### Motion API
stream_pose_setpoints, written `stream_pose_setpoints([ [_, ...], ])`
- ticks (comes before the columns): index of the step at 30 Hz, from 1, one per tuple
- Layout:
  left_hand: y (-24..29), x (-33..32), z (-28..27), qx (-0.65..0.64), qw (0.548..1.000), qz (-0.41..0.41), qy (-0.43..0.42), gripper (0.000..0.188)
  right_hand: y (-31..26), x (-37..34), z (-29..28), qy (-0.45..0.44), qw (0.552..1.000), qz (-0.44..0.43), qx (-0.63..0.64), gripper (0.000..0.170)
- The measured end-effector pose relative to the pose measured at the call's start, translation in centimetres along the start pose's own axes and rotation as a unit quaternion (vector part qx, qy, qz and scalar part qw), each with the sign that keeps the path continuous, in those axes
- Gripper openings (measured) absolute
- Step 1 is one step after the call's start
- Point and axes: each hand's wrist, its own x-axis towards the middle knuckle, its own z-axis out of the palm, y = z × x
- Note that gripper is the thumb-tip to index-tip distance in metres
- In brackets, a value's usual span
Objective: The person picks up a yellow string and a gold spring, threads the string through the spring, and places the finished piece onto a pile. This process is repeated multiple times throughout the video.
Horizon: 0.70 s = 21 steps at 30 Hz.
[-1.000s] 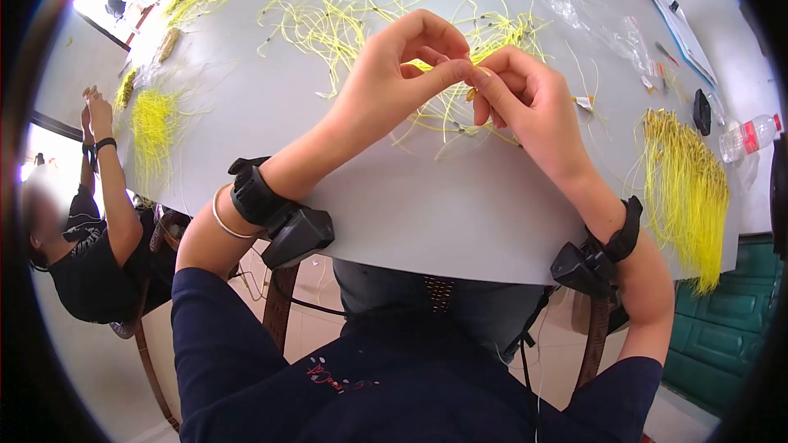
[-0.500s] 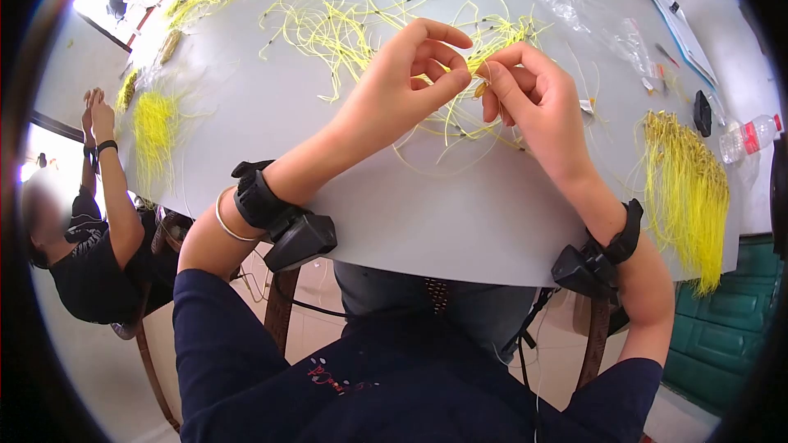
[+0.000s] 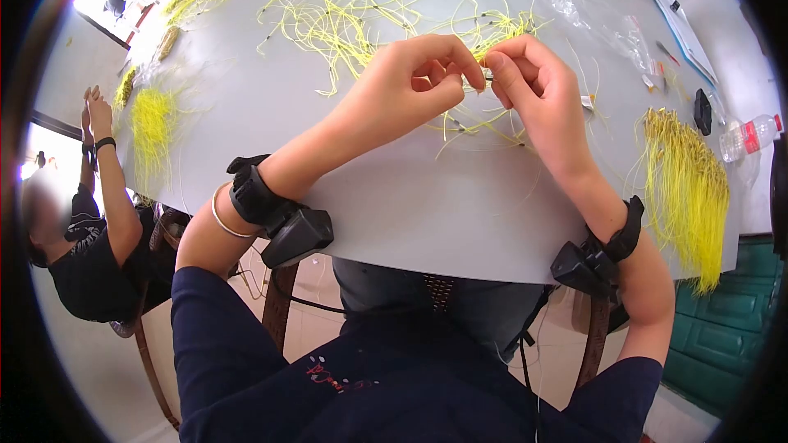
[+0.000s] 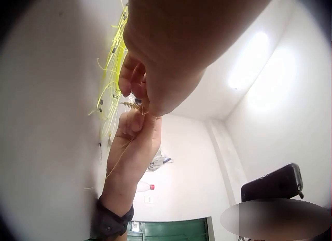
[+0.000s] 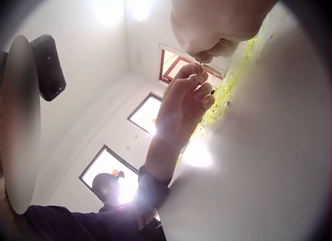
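Observation:
Close together over the table, my left hand and right hand meet at their fingertips. Between them is a small brass-coloured coil spring, its ridged end poking out past the fingers in the left wrist view. The right hand pinches it between thumb and index finger, which hide its other end. A thin yellow line trails from the fingertips along the right wrist. The left thumb and curled index finger pinch the line right at the spring, as the right wrist view shows.
Loose yellow lines with small dark pieces lie tangled beyond the hands. At the right edge hangs a bundle of yellow lines with brass-coloured ends, near a bottle and a plastic bag. Another person sits at left.
The left hand drew slightly away from the right, then came back with its index finger curled downward at the right fingertips. Both hands are a little lower than at first.

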Motion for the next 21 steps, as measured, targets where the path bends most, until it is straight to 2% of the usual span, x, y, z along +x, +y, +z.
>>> stream_pose_setpoints([
  [2,0.1,0.0,0.0,-0.001,1.0,0.013,-0.011,0.01,0.1,0.0,0.1,0.001,1.0,0.0,0.007,0.01],
  [4,0.5,-0.1,0.0,-0.023,0.997,-0.05,-0.054,0.01,0.0,0.1,0.1,-0.001,1.0,0.0,0.003,0.011],
  [5,0.4,-0.1,0.0,-0.022,0.997,-0.049,-0.055,0.01,0.0,0.1,0.1,-0.004,1.0,0.001,0.0,0.011],
  [8,0.3,-0.1,0.0,-0.051,0.995,-0.034,-0.084,0.008,0.3,0.1,0.0,0.0,1.0,-0.013,0.005,0.012],
  [10,0.7,-0.1,-0.5,-0.097,0.987,0.01,-0.129,0.009,0.4,0.1,-0.3,-0.003,1.0,-0.012,0.008,0.012],
  [14,0.4,0.1,-0.9,-0.194,0.977,0.016,-0.092,0.01,0.1,0.1,-0.1,0.007,1.0,-0.008,0.023,0.012],
  [16,-0.2,0.3,-1.1,-0.324,0.945,0.034,-0.021,0.011,0.1,0.1,0.0,0.009,0.999,-0.02,0.034,0.012],
  [17,-0.6,0.4,-1.3,-0.384,0.923,0.025,-0.017,0.007,0.1,0.1,0.0,0.011,0.998,-0.032,0.046,0.012],
  [18,-1.1,0.6,-1.5,-0.384,0.923,0.026,-0.017,0.007,0.1,0.1,0.0,0.011,0.998,-0.033,0.046,0.012],
  [20,-2.0,0.9,-2.0,-0.468,0.883,0.003,-0.017,0.011,0.0,0.0,0.0,-0.012,0.999,-0.028,0.034,0.011],
  [21,-1.6,0.9,-1.7,-0.468,0.883,0.003,-0.017,0.011,-0.1,-0.1,0.0,-0.012,0.999,-0.029,0.034,0.011],
])
